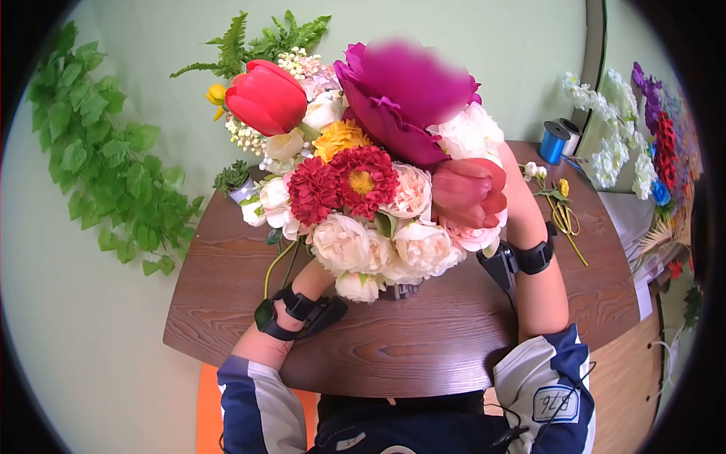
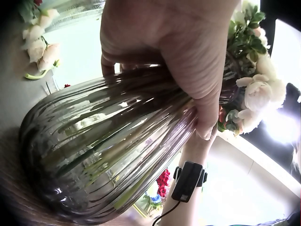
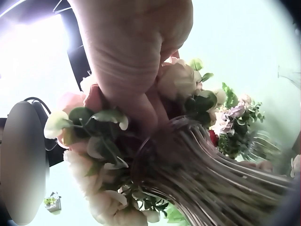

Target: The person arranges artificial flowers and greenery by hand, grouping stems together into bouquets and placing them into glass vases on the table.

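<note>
A full bouquet of flowers [image 1: 355,261] stands in a ribbed glass vase [image 2: 103,155], with green stems visible through the glass. Among its blooms are a large purple flower [image 1: 404,91], a red tulip [image 1: 266,98], a dusky pink tulip [image 1: 469,193] and pale roses. My left hand [image 2: 164,47] grips the vase around its upper part, thumb on the near side. At the vase's mouth, my right hand [image 3: 129,61] reaches in among the blooms and leaves, its fingertips hidden there. I cannot tell what those fingers hold.
Ribbon spools [image 1: 554,142] stand at the table's back right, near gold-handled scissors [image 1: 565,218] and small cut flowers. A small potted plant [image 1: 233,178] sits at the back left. Ivy [image 1: 113,159] hangs on the left wall, and more flowers [image 1: 616,129] stand at the right.
</note>
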`<act>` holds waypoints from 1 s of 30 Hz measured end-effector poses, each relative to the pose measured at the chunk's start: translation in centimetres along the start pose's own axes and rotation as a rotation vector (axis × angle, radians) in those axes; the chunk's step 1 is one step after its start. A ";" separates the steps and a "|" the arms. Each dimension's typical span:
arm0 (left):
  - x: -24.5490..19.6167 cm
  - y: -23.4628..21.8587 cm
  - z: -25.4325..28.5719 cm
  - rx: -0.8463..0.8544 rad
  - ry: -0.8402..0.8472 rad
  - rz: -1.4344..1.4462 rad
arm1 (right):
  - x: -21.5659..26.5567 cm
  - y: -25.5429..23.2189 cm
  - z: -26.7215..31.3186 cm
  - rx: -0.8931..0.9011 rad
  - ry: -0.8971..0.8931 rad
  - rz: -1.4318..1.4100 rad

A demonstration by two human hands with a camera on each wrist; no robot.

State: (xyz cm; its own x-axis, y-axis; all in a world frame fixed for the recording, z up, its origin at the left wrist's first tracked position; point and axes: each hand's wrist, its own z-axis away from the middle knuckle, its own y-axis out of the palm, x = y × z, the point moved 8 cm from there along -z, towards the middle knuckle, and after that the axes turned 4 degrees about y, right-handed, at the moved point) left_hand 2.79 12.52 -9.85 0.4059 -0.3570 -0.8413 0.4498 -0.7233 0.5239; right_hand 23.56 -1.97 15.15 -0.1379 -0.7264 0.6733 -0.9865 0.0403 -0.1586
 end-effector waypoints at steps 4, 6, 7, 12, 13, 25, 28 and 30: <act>0.0 0.2 -0.7 0.003 -0.008 0.016 | 0.6 -0.5 0.1 -0.006 0.063 0.103; 0.1 0.2 -0.7 0.003 -0.010 0.027 | 0.7 -0.2 0.0 0.016 0.048 -0.144; 0.1 0.3 -1.0 0.003 -0.011 0.033 | 0.5 -0.2 0.0 0.016 0.048 -0.145; 0.2 -0.5 0.4 0.002 -0.011 0.066 | 0.1 -0.1 -0.1 0.043 0.033 0.075; 0.2 -0.5 0.3 0.002 -0.010 0.072 | 0.1 -0.1 -0.2 0.046 0.033 0.075; 0.7 0.3 -0.6 0.021 -0.022 0.114 | 0.7 -0.6 -0.1 0.108 0.076 -0.058; 0.8 0.3 -0.6 0.020 -0.025 0.130 | 2.1 0.1 -0.6 0.148 0.046 -0.344; 0.7 0.2 -0.8 0.018 -0.024 0.143 | 2.9 0.4 -0.8 0.228 0.049 -0.568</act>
State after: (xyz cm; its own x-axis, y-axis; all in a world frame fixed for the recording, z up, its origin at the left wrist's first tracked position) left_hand 3.77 12.65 -10.22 0.4454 -0.4712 -0.7613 0.3740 -0.6747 0.6363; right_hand 22.70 -3.54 17.57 0.3950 -0.5586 0.7294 -0.8640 -0.4956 0.0884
